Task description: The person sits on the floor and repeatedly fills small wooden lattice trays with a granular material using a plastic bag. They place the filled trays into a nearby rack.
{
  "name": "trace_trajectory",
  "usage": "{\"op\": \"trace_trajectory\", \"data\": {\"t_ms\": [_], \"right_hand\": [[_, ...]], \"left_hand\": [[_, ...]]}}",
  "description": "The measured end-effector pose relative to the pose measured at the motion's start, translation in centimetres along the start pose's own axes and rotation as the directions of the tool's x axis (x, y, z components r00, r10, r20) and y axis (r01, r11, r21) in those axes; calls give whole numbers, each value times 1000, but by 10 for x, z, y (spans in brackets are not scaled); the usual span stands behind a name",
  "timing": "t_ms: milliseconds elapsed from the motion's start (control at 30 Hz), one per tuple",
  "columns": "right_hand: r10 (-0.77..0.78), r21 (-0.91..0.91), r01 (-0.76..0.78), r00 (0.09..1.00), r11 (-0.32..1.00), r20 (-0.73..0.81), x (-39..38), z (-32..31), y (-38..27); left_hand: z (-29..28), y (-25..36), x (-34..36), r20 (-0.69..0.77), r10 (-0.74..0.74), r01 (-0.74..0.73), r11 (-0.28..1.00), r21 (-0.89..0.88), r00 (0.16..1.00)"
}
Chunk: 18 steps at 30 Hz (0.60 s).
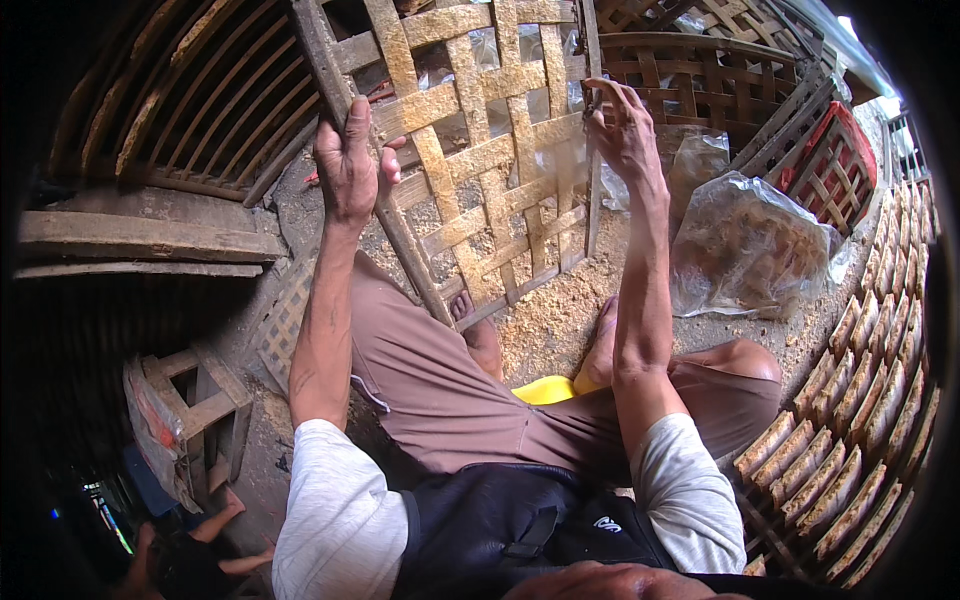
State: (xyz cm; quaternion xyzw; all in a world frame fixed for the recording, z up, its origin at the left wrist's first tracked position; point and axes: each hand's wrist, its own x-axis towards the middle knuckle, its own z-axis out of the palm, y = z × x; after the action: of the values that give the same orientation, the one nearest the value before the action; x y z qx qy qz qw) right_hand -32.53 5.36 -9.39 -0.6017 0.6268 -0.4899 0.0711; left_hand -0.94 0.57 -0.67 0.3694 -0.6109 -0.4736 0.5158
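Observation:
A wood-framed tray of woven bamboo strips (405,245) stands tilted between my knees, its lower edge down by my feet. Pale crumbs coat its lattice. My left hand (350,170) is closed around the left side of the frame, thumb on top and fingers curled to the inner side. At the upper right side, my right hand (628,130) grips the frame with bent fingers, the tips hooked over the rim. Through the gaps in the weave I see clear plastic and crumb-strewn floor.
A crumb-dusted clear plastic bag (745,245) lies right of the tray. More lattice frames (700,85) lean behind. Rows of crusted slats (850,400) fill the right. At left are a slatted rack (200,110), a thick beam (150,235) and a wooden stool (205,408); another person (190,560) sits below.

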Motion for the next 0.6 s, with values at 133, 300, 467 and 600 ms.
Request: {"op": "trace_trajectory", "data": {"t_ms": [133, 300, 467, 600], "right_hand": [[60, -10, -60, 998, 998, 17, -3, 6, -1], [114, -19, -114, 992, 993, 45, -7, 6, 4], [21, 20, -20, 999, 1000, -24, -5, 5, -7], [-17, 15, 18, 999, 1000, -29, -11, 15, 9]], "left_hand": [[1, 2, -1, -3, 17, -17, 1000, 11, 1000], [0, -3, 1, -3, 27, -27, 999, -17, 1000], [-3, -3, 1, 6, 25, -25, 1000, -4, 1000], [4, 3, 0, -12, -4, 4, 1000, 15, 1000]]}}
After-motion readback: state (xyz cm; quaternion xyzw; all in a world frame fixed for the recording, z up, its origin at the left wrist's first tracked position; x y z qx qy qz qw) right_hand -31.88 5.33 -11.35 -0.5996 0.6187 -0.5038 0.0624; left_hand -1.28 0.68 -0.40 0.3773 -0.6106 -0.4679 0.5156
